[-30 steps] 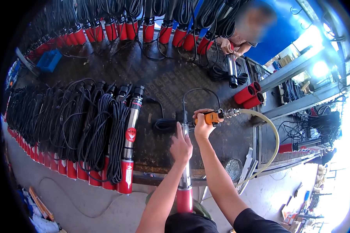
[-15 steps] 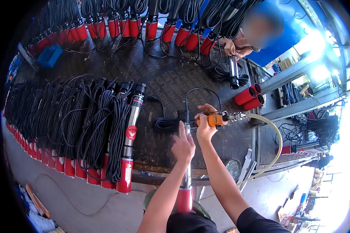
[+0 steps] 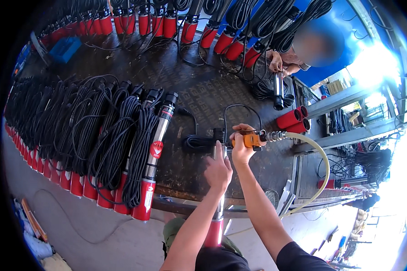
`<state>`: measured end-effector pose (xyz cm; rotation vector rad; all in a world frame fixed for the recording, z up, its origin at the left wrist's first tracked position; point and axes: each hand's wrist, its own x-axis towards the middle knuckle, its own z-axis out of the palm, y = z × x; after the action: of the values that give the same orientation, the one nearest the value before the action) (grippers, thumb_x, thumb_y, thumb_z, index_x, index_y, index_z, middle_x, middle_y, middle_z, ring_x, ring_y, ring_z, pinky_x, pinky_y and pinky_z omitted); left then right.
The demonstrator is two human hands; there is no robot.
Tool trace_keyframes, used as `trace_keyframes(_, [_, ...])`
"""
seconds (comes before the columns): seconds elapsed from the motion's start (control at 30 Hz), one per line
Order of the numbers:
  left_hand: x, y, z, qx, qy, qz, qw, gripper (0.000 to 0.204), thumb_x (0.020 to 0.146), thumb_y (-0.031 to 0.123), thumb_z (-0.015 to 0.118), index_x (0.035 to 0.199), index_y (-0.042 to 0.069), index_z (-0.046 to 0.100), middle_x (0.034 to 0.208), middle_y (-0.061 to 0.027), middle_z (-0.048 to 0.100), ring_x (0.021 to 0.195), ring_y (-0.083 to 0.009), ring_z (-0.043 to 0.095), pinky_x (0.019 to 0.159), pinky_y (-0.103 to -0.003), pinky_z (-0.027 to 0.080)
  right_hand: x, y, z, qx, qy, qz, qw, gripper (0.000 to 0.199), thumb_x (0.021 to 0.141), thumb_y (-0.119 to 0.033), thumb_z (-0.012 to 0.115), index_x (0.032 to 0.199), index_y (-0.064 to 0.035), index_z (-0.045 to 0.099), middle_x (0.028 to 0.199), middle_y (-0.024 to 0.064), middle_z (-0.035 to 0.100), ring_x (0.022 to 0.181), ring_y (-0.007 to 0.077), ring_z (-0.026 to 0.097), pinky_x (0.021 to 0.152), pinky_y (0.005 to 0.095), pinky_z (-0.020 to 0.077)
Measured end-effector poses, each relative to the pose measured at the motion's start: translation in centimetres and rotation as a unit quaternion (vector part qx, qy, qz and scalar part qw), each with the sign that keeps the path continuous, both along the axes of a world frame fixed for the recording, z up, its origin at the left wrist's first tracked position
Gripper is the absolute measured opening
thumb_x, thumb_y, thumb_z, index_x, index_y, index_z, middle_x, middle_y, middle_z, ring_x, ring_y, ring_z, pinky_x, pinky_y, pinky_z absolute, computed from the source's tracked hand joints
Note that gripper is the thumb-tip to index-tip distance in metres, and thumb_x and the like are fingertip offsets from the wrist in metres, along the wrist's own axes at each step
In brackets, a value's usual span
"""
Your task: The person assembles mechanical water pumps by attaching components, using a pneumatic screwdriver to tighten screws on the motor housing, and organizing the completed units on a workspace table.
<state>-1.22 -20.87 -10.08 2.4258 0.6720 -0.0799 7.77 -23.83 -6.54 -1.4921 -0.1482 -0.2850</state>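
Observation:
In front of me lies a submersible pump with a steel tube [image 3: 220, 208], a red lower end and a black head, which points away over the table edge. My left hand [image 3: 219, 170] is round the upper tube, its index finger stretched along it toward the head; some fingers are blurred. My right hand [image 3: 242, 147] is closed around an orange air tool [image 3: 253, 140] beside the head; the tool's working tip is hidden. A pale hose [image 3: 323, 156] runs from its metal coupling. A coiled black cable [image 3: 198, 143] lies left of the head.
Finished-looking pumps with cable bundles [image 3: 122, 135] line the table's left side, and more red-ended pumps [image 3: 190, 31] stand at the back. Red cylinders [image 3: 288, 119] lie at right. A person's hands [image 3: 277, 63] hold a steel tube [image 3: 278, 88]. A blue bin [image 3: 64, 49] sits far left.
The view has shifted slightly, so the table and pumps appear a little further right. Both hands keep their places at the pump's head, and the left fingers show slight motion blur.

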Motion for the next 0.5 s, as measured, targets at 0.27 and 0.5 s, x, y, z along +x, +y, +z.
trace_keyframes(0.27, [0.1, -0.9, -0.2, -0.034, -0.034, 0.053, 0.997, 0.088, 0.094, 0.035, 0.063, 0.153, -0.010, 0.015, 0.111, -0.0235, 0.058, 0.091, -0.0342, 0.068, 0.069, -0.039, 0.060, 0.8, -0.7, -0.9, -0.022, -0.032, 0.024, 0.999, 0.010, 0.081, 0.004, 0.060, 0.091, 0.0017, 0.061, 0.082, 0.0115, 0.069, 0.064, 0.0160, 0.066, 0.060, 0.0283, 0.0548])
trace_keyframes(0.5, [0.2, -1.4, -1.0, 0.024, -0.047, 0.053, 0.997, 0.084, 0.094, 0.034, 0.064, 0.150, -0.011, 0.022, 0.110, -0.0222, 0.059, 0.090, -0.0316, 0.068, 0.067, -0.034, 0.060, 1.2, -0.3, -0.2, -0.043, -0.024, 0.029, 0.998, 0.007, 0.079, 0.006, 0.057, 0.083, 0.0010, 0.059, 0.077, 0.0105, 0.067, 0.064, 0.0161, 0.066, 0.060, 0.0285, 0.0546])
